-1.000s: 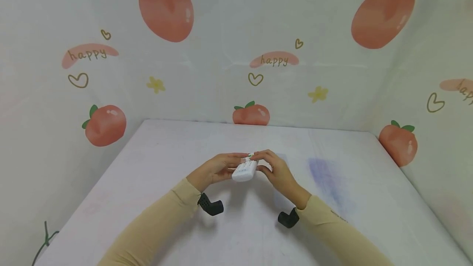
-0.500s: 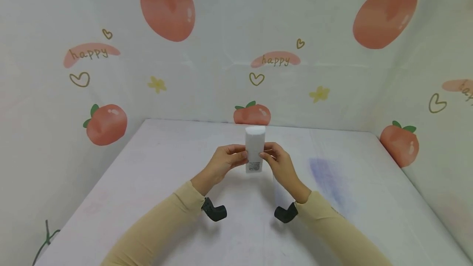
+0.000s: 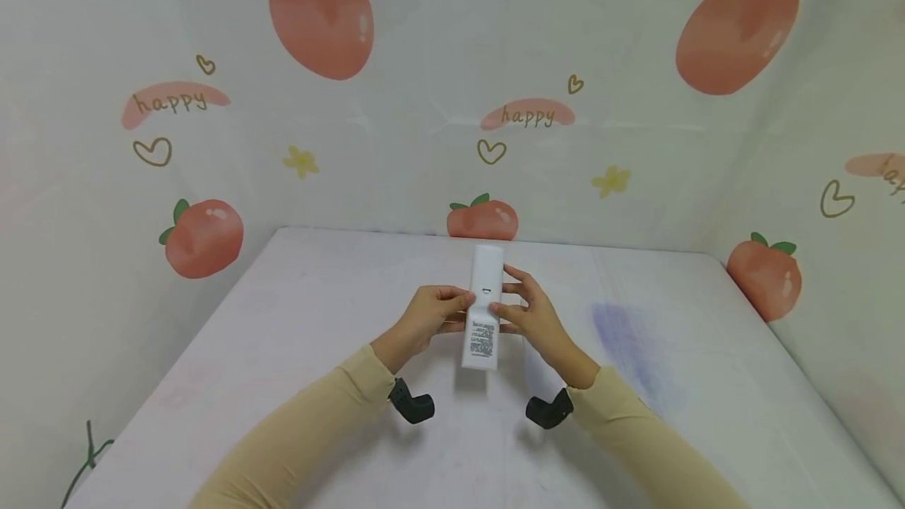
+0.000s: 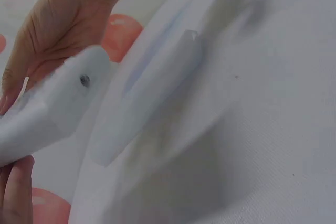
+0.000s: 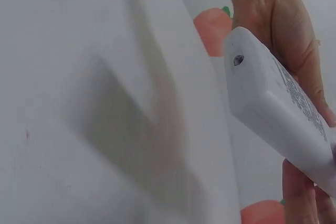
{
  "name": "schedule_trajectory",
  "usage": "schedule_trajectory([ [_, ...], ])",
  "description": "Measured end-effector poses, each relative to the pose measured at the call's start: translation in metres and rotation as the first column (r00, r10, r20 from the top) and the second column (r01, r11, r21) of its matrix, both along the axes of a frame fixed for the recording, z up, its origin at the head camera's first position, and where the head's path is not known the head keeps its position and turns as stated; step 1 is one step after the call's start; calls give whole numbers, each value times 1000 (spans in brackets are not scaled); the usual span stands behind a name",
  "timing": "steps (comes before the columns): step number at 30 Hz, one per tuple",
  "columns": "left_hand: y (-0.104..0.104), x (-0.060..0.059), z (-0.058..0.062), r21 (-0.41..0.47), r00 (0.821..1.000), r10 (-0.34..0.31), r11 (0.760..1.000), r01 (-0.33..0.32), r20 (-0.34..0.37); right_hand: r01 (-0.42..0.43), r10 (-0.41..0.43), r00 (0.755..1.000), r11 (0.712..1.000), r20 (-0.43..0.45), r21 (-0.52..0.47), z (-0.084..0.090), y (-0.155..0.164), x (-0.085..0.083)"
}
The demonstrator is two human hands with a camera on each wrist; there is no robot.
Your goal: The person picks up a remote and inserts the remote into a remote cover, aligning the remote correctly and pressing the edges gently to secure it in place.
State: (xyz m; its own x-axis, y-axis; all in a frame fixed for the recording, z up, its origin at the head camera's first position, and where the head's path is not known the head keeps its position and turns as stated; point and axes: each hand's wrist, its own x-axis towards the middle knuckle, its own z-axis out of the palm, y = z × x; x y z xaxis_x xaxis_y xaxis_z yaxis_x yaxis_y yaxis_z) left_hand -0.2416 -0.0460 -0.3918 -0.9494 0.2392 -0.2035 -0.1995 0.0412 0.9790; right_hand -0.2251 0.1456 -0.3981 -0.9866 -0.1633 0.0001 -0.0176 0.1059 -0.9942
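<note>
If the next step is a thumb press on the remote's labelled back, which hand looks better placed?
Probably the right hand: its thumb reaches over the back of the remote, above the label. The left hand has its thumb only at the edge.

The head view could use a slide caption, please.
Left hand and right hand hold a white remote above a table, printed label showing.

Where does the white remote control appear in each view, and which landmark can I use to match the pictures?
Head: the white remote control is just below the centre, between the left hand and the right hand.
Left wrist: at the left edge, partly cut off.
Right wrist: at the right edge, partly cut off.
Shared landmark: red fruit prints on the backdrop.
</note>
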Motion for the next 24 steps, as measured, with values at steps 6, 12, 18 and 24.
schedule_trajectory([
  [6, 0, -2, -1, -28, 994, -56, 998, 53, -99, -14, 17, 998, 999, 65, -44, -1, 2, 2],
  [12, 1, -5, 2, -103, 965, -123, 989, 101, -231, -33, 41, 995, 996, 87, -85, -3, 3, 3],
  [18, 1, -7, 1, -101, 972, -166, 983, 151, -168, -65, 79, 990, 990, 113, -126, -5, 3, 4],
  [24, 1, -8, 1, -81, 983, -148, 987, 140, -109, -79, 98, 985, 987, 140, -138, -8, 2, 5],
])
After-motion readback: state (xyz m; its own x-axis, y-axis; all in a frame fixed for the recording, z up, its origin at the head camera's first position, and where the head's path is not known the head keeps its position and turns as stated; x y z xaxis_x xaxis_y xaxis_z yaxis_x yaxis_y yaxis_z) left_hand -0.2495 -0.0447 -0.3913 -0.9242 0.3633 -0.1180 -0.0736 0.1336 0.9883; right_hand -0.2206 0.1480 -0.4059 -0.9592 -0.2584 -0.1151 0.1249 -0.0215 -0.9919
